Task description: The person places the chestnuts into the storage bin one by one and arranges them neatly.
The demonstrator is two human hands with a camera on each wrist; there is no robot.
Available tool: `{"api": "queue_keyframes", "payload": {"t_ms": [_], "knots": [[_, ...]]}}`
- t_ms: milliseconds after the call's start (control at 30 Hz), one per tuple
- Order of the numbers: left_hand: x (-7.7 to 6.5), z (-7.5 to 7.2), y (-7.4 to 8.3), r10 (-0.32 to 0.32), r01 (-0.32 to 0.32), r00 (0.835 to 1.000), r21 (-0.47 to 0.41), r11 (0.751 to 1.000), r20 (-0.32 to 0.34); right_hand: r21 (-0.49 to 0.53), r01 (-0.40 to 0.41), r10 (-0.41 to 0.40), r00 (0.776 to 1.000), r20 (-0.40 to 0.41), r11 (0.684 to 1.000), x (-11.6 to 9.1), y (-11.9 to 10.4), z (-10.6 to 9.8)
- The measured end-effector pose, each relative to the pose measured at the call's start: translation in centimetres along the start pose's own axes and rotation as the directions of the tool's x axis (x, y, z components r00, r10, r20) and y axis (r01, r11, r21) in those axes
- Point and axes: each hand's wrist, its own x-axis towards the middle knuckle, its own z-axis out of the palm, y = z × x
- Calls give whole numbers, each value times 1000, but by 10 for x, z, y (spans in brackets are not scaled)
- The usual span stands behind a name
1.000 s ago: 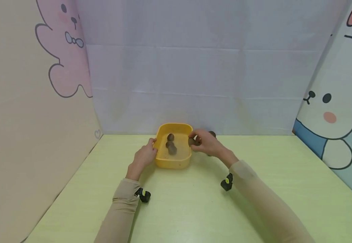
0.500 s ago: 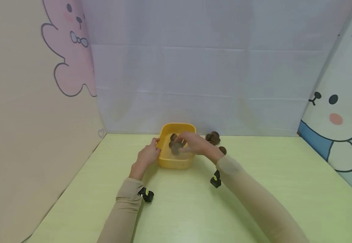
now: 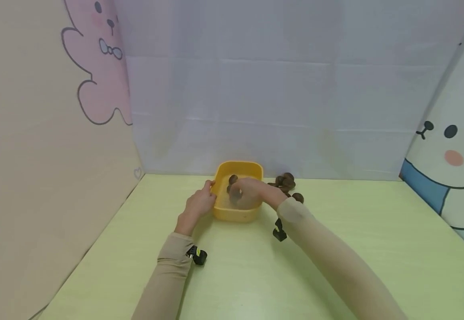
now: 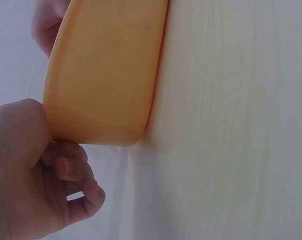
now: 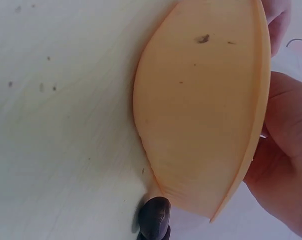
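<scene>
A yellow plastic tub stands at the back of the table, holding a few dark brown, rounded pieces. My left hand grips its left rim; in the left wrist view that hand has its fingers curled below the edge. Over the tub's right side, my right hand reaches in with bent fingers, at a dark rounded piece. Whether it pinches this piece is unclear. The right wrist view shows the right hand behind the tub wall, its fingertips hidden.
Several more brown rounded pieces lie in a heap right of the tub, partly behind the right wrist. One glossy piece shows by the tub's base. A white cloth backdrop rises behind the table.
My right hand has carried a brown piece from beside the tub's right rim leftward into it. The left hand keeps its grip on the rim. The view has shifted slightly.
</scene>
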Motion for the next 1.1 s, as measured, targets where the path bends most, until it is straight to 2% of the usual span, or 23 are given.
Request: {"api": "queue_keyframes", "payload": {"t_ms": [200, 300, 600, 767, 900, 1100], "knots": [[0, -1, 2, -15, 15, 1000, 20, 1000, -4, -81, 11, -2, 995, 102, 997, 11, -3, -2], [1, 0, 2, -20, 20, 1000, 28, 999, -14, -103, 21, -8, 992, 124, 994, 16, -4, -2], [1, 0, 1, -19, 19, 1000, 21, 1000, -2, -21, -59, 61, 989, 133, 998, 22, -11, 2], [2, 1, 1, -19, 19, 1000, 18, 1000, -5, -29, -43, 46, 993, 107, 999, 20, -11, 1], [1, 1, 1, -21, 21, 1000, 22, 1000, 1, 36, -28, 26, 998, 62, 999, 13, -6, -3], [-1, 1, 3, -13, 13, 1000, 20, 1000, -16, 111, 21, -19, 1000, -21, 994, -11, 3, -14]]}}
